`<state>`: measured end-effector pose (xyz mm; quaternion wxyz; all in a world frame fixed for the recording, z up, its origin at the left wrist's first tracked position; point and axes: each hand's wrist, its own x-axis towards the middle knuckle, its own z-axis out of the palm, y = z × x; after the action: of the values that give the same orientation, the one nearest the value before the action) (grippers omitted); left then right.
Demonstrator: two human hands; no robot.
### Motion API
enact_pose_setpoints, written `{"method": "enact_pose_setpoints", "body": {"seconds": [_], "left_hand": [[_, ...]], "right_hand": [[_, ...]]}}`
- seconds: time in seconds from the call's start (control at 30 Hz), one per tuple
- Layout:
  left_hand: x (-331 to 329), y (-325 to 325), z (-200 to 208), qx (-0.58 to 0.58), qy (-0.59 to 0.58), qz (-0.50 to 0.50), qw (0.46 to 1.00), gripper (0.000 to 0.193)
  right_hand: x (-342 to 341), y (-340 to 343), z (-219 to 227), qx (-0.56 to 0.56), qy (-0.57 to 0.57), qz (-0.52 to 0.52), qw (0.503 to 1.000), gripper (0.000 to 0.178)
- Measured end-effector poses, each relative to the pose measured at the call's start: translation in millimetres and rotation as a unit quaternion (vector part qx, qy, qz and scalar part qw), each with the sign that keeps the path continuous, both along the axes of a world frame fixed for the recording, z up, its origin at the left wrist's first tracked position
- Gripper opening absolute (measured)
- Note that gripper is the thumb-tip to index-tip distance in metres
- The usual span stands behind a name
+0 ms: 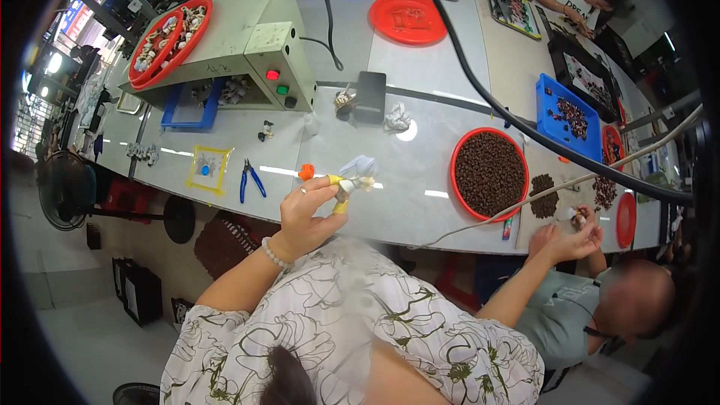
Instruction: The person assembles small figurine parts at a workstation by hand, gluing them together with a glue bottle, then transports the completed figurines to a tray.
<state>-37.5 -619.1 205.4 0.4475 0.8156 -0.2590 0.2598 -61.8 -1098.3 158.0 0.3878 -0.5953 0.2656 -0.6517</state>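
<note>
My left hand, with yellow finger covers on thumb and forefinger and a beaded bracelet at the wrist, pinches a small silvery-grey part with a cream end above the table. Right behind it shows a pale bluish-white crumpled piece; whether the two touch I cannot tell. An orange plastic piece lies just left of these fingers. Far to the right, my right hand is stretched out with fingers apart, close to a co-worker's hands. A small whitish thing is among those fingers, apparently in the co-worker's grasp.
Blue-handled pliers and a yellow-taped square lie at the left. Behind stands a beige machine carrying a divided red tray. A red basin of brown pellets stands right of centre. Cables cross the view.
</note>
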Motion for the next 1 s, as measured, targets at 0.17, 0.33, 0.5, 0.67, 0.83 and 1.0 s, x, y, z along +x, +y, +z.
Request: {"method": "enact_pose_setpoints", "body": {"seconds": [0.17, 0.33, 0.5, 0.67, 0.83, 1.0], "left_hand": [[3.0, 55.5, -22.7, -0.076, 0.119, -0.141, 0.980, 0.045], [10.1, 100.9, -17.1, -0.129, 0.180, -0.214, 0.951, 0.037], [10.1, 159.2, -28.2, -0.164, 0.273, -0.270, 0.909, 0.038], [-3.9, 199.5, -22.4, -0.253, 0.416, -0.297, 0.822, 0.037], [-15.3, 215.1, -5.0, -0.349, 0.586, -0.221, 0.697, 0.025], [-33.5, 223.6, -3.8, -0.429, 0.707, -0.169, 0.536, 0.019]], "right_hand": [[-36.9, 256.9, 80.1, -0.276, -0.073, 0.420, 0.861, 0.014], [6.1, 373.6, 75.8, -0.167, 0.266, 0.619, 0.720, 0.051], [11.6, 432.3, 62.6, -0.019, 0.333, 0.689, 0.643, 0.036], [2.8, 471.3, 57.1, -0.019, 0.375, 0.693, 0.615, 0.030], [3.1, 486.0, 49.2, -0.141, 0.348, 0.710, 0.596, 0.030], [-3.2, 490.3, 41.5, -0.163, 0.379, 0.730, 0.545, 0.030]]}}
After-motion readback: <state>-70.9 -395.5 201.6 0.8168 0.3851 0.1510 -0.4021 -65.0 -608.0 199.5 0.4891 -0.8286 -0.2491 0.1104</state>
